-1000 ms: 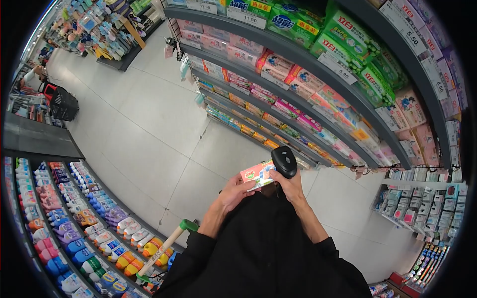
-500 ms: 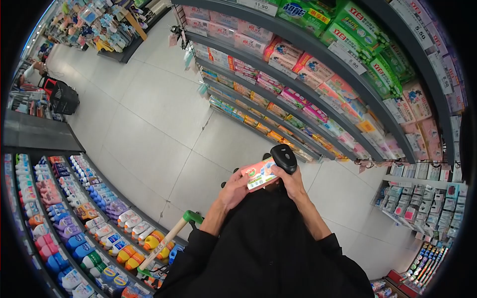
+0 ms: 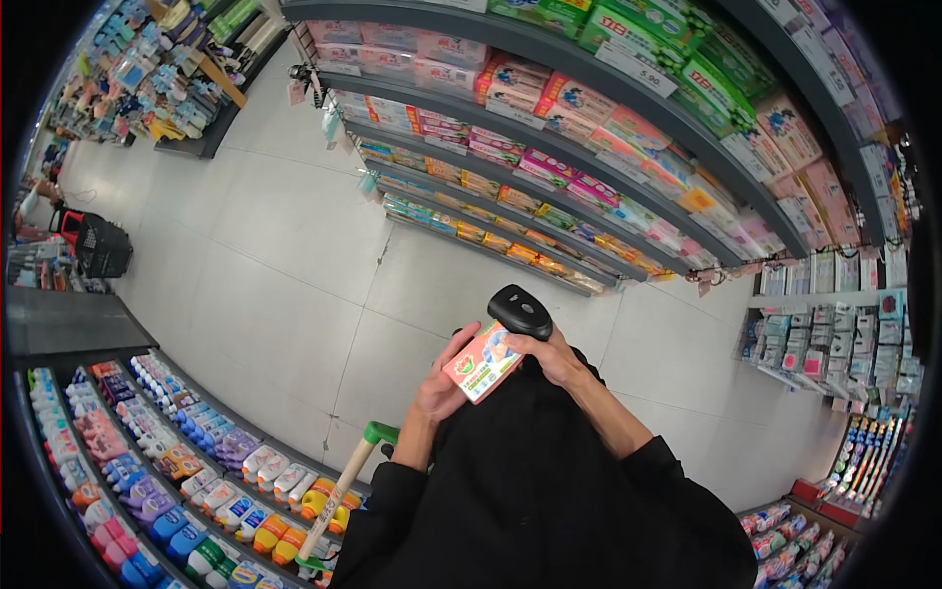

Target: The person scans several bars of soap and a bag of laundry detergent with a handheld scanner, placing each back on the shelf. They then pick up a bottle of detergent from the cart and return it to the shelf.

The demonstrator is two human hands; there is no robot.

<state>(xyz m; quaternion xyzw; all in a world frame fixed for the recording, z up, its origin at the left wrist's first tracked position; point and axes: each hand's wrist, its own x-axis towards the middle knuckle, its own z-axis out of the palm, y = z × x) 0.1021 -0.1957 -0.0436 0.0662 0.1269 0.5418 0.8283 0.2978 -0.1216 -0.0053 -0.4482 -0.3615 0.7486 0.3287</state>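
Note:
In front of my chest I hold a pink and white soap pack (image 3: 483,365), tilted, its printed face up. My left hand (image 3: 438,386) is around its left end, with the fingers partly hidden behind it. My right hand (image 3: 555,355) grips a black barcode scanner (image 3: 521,312), which sits just beyond the pack's upper right end. The right thumb lies on the pack's face. The scanner's handle and most right fingers are hidden from view.
A tall shelf (image 3: 549,133) of boxed and wrapped goods rises ahead and to the right. Bottles fill a low shelf (image 3: 211,461) at left. A green-ended cart handle (image 3: 350,471) stands by my left arm. A black basket (image 3: 101,245) is on the far left floor.
The scanner and pack have shifted left in view, and the pack is tilted more steeply. My left fingers have loosened and stretched upward along its end. The view has turned slightly.

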